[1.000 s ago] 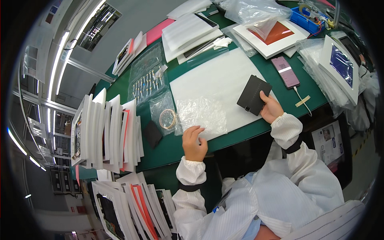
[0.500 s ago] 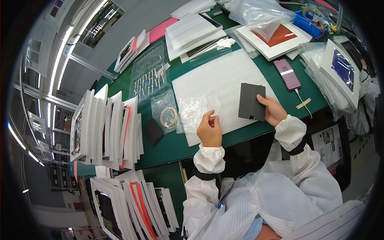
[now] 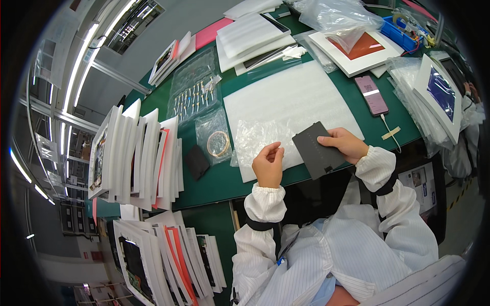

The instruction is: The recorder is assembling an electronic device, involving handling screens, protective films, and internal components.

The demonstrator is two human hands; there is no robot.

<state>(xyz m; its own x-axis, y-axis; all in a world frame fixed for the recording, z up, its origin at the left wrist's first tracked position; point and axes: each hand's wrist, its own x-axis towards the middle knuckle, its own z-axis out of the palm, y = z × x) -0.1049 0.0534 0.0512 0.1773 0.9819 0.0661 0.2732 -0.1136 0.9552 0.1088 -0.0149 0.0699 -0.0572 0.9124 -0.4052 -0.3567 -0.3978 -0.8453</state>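
My right hand (image 3: 348, 145) grips a thin dark grey rectangular panel (image 3: 317, 153) by its right side, thumb on top. The panel is tilted, with a small notch and rows of faint marks on its face. My left hand (image 3: 268, 166) hovers just left of it with curled fingers and the thumb close to the index finger; whether anything small is between them I cannot make out. Beneath and beyond the hands lies a white foam sheet (image 3: 301, 97). A crumpled clear plastic bag (image 3: 255, 136) rests on its near left part, beside my left hand.
A ring-shaped coil (image 3: 218, 144) in a clear bag and a small black pad (image 3: 196, 162) lie left. Behind them is a clear tray (image 3: 194, 94) of small parts. Foam-separated panels (image 3: 135, 158) stand at left. A cabled phone (image 3: 372, 96) and framed screens (image 3: 436, 94) are at right.
The panel has come down and nearer to me, turning so its lower edge swings right and off the foam sheet. My left hand stays nearly in place.
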